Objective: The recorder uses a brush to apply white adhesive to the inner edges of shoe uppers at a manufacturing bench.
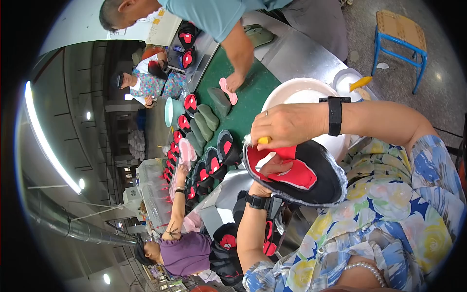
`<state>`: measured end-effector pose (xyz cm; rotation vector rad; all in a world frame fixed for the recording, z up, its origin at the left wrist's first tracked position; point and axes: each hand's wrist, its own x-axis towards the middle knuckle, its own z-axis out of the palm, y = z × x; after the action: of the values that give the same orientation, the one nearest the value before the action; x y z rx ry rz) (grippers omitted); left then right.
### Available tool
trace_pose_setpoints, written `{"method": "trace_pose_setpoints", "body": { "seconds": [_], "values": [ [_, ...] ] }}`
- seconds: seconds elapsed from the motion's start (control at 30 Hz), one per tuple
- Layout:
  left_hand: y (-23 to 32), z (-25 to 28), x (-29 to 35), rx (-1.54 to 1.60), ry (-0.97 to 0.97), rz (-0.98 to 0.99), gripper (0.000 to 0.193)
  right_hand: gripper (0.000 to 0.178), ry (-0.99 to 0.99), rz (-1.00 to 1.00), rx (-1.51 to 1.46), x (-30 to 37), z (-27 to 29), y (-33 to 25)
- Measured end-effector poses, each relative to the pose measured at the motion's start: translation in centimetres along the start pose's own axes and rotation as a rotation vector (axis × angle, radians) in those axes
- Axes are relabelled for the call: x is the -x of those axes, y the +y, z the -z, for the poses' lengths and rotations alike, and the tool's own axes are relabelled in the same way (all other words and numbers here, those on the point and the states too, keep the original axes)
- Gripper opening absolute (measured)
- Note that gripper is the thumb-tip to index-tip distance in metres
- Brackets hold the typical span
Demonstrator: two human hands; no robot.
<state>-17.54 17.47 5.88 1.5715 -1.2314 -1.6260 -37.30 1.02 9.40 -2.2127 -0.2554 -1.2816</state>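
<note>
My left hand is closed on a black shoe upper with a red lining, its thumb pressed inside the opening and its other fingers hidden behind. The upper is tilted, and whitish material lines its rough lower edge. Above it, my right hand grips a small brush with a yellow handle. The brush's white bristles meet the upper's edge at the left end. Just behind my right hand stands a pale basin holding something white.
A small bowl with a yellow-handled tool sits beside the basin. Shoe uppers and grey-green foot-shaped pieces line the green belt. Across it, a co-worker's hand touches a pink sole-shaped piece. Another co-worker's hand reaches in from the left.
</note>
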Motion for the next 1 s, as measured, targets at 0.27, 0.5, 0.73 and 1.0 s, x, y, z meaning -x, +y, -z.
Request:
{"method": "trace_pose_setpoints", "body": {
  "seconds": [0.27, 0.5, 0.73, 1.0],
  "values": [
    [-0.6, 1.7, 2.0, 0.862, -0.060, 0.140, 0.039, 0.022, -0.230, -0.335, 0.092, 1.8, 2.6, -0.2],
    [1.4, 2.1, 2.7, 0.625, 0.210, 0.194, 0.038, 0.019, 0.043, -0.312, -0.014, 0.9, 2.3, -1.5],
    [2.1, 1.2, 3.2, 0.623, 0.304, 0.006, 0.035, 0.021, -0.209, -0.268, 0.002, 3.5, 2.6, -1.8],
    [-0.1, 4.3, 2.8, 0.182, 0.220, 0.014, 0.039, 0.018, 0.051, -0.128, -0.046, 1.1, 1.1, -2.2]
  ]
}}
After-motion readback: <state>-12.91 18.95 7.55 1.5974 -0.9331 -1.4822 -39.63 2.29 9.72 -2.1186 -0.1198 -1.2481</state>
